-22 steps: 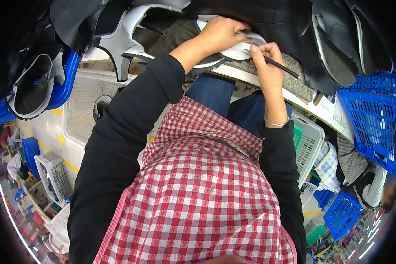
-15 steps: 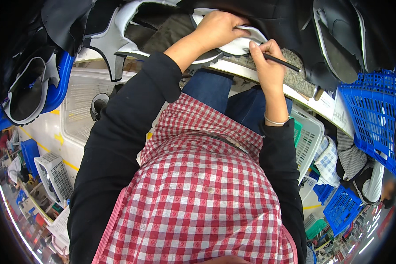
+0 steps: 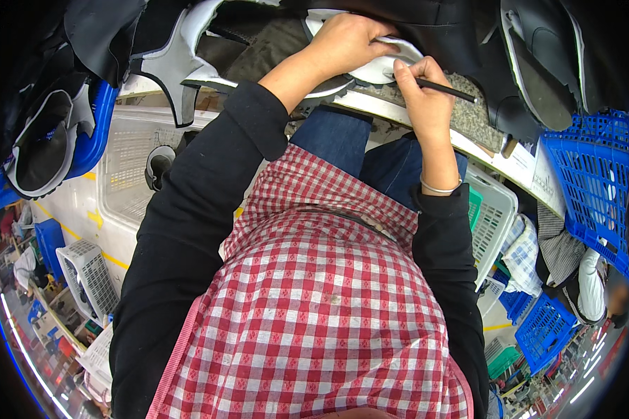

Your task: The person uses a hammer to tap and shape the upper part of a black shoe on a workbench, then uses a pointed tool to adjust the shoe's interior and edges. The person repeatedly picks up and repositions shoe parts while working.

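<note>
Head view, looking down the person's front. Red-and-white checked apron [image 3: 314, 314] fills the middle, black sleeves on both arms, blue jeans [image 3: 370, 153] at the knees below the bench edge.

Left hand [image 3: 346, 42] lies on top of a white shoe piece [image 3: 384, 68] at the near edge of the workbench [image 3: 468, 119], fingers curled over it and pressing it down; grip is closed on the piece. Right hand [image 3: 423, 91] is just beside it, touching the same white piece, fingers pinched shut round a thin dark pen-like tool [image 3: 444, 89]. Tool's free end sticks out to the right over the speckled grey bench top; its working tip is hidden by the fingers, can't tell where it touches. The two hands are close together, almost meeting over the piece. A thin bracelet [image 3: 437, 187] sits on the right wrist.

Around the hands: black and grey-white shoe uppers [image 3: 175, 56] piled on the bench to the left, more dark uppers [image 3: 538, 63] to the right. A blue basket [image 3: 594, 181] stands at the right, another blue crate [image 3: 541, 328] lower down. A white slatted crate [image 3: 493, 223] is beside the right elbow, and a large white crate [image 3: 129, 167] under the left arm. Far left, a blue tray [image 3: 94, 133] holds a black upper with white trim [image 3: 42, 150]. A small white basket [image 3: 87, 276] is on the floor lower left.
</note>
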`<action>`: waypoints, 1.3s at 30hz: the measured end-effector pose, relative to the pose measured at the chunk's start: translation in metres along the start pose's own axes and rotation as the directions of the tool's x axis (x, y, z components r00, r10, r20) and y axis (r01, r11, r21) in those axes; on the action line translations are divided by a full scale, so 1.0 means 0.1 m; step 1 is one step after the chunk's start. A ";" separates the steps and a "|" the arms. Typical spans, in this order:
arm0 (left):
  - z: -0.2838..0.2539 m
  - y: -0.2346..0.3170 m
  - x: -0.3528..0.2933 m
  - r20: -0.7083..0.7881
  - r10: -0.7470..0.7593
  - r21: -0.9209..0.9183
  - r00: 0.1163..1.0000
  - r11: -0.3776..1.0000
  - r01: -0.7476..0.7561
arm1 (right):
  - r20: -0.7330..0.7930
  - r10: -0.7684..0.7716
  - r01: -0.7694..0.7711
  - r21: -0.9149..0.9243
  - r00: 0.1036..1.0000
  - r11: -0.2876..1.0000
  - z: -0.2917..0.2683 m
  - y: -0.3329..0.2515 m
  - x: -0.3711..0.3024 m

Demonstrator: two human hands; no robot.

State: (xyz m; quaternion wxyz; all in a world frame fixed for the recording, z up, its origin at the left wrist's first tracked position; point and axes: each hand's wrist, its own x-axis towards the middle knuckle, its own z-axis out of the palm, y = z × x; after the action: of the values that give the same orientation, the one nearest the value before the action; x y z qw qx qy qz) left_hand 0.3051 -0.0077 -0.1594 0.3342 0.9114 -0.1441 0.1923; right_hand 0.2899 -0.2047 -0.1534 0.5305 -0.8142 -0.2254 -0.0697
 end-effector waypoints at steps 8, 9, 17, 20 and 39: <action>-0.67 0.36 -0.94 -0.153 0.028 0.229 0.988 0.974 0.008 | 0.157 0.044 -0.120 0.519 0.987 0.846 -0.24 0.00 -0.04; -0.71 0.35 -1.04 -0.105 -0.125 0.251 0.986 0.956 0.148 | 0.195 0.028 -0.129 0.526 0.980 0.840 -0.24 -0.02 -0.03; -0.70 -0.17 -0.83 -0.136 0.032 0.115 0.990 0.993 -0.017 | 0.331 -0.116 -0.015 0.368 0.937 0.930 0.29 -0.28 0.06; -0.72 -0.27 -0.70 -0.150 -0.009 0.088 0.989 0.996 0.022 | 0.235 -0.077 -0.016 0.371 0.969 0.929 0.44 -0.25 0.14; -0.75 -0.28 -0.50 -0.042 -0.329 -0.037 0.943 0.944 0.328 | 0.179 -0.179 0.160 0.118 0.967 0.980 0.55 -0.20 0.14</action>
State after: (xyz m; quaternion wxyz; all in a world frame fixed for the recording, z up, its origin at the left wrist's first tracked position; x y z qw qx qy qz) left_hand 0.2528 0.0695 -0.1447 0.3781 0.9129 0.0150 0.1531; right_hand 0.2865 -0.1441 -0.1554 0.5401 -0.7664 -0.3468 -0.0256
